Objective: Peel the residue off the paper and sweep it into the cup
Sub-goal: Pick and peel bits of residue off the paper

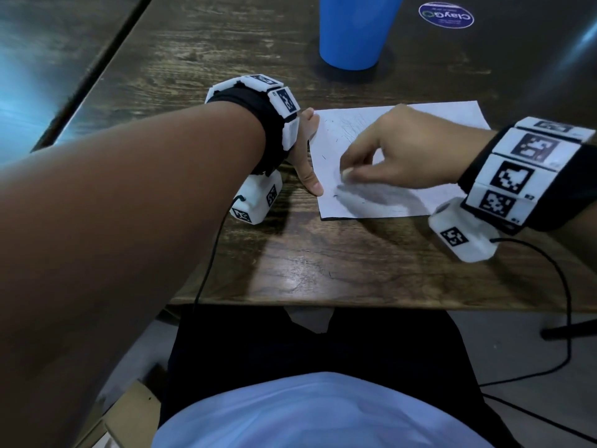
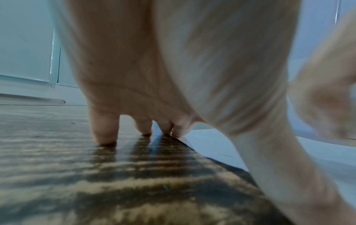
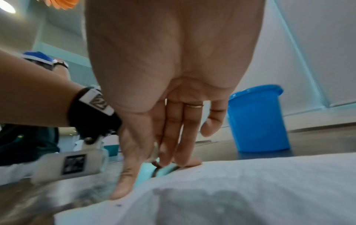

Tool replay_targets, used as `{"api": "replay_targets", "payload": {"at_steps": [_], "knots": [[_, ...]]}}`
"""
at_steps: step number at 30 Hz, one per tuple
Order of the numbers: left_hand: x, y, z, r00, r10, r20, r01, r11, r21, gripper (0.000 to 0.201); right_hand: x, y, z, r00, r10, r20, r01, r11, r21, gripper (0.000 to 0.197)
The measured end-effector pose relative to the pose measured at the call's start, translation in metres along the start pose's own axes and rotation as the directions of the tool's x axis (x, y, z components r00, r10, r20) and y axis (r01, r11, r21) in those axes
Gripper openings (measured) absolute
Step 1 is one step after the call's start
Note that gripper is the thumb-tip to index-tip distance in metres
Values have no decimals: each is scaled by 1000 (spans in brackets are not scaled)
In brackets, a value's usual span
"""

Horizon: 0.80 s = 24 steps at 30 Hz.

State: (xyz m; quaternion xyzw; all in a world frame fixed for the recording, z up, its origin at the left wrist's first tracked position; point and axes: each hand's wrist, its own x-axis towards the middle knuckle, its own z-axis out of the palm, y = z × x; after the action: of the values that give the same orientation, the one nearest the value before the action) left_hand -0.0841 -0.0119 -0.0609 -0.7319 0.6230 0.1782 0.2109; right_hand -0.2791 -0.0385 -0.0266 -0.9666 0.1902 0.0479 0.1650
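Picking residue (image 1: pixel 336 197) off the paper (image 1: pixel 452 121): our left hand (image 1: pixel 305 150) spread, pinning its edge; right hand (image 1: pixel 397 153) pinching a white bit. Next, sweep toward the cup (image 1: pixel 355 30).

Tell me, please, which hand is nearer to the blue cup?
Right, though only slightly. The right hand lies over the middle of the paper, below the cup. The left hand presses the paper's left edge, farther to the cup's lower left.

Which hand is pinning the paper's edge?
The left hand, fingers flat at the paper's left edge; the right hand works mid-sheet.
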Motion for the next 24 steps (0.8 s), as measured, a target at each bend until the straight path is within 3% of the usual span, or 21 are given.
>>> {"api": "replay_targets", "payload": {"at_steps": [3,6,10,12,15,18,21,24], "knots": [[-5,0,0,1000,5,14,-5,1000,-23,149,-1,16,-6,988,146,-43,-147,989,-28,13],[-10,0,2,1000,21,-21,-22,998,-58,136,-6,33,-3,944,329,19,-327,943,-64,12],[-19,5,1,1000,-14,0,14,998,-54,121,-15,43,1,922,382,60,-381,924,-34,18],[-30,13,-3,1000,-4,-27,2,999,-51,91,-17,44,2,925,373,71,-372,928,-37,18],[-50,31,-3,984,43,-170,-41,999,17,42,-16,42,4,931,354,96,-347,935,-77,17],[-70,60,7,964,114,-239,-125,992,-30,44,-14,41,5,936,344,79,-334,936,-114,15],[-81,85,23,946,281,-161,-296,952,-74,51,-14,41,5,936,346,65,-336,933,-128,16],[-75,91,37,941,329,-83,-329,944,10,70,-12,41,3,930,361,65,-351,928,-126,18]]}}
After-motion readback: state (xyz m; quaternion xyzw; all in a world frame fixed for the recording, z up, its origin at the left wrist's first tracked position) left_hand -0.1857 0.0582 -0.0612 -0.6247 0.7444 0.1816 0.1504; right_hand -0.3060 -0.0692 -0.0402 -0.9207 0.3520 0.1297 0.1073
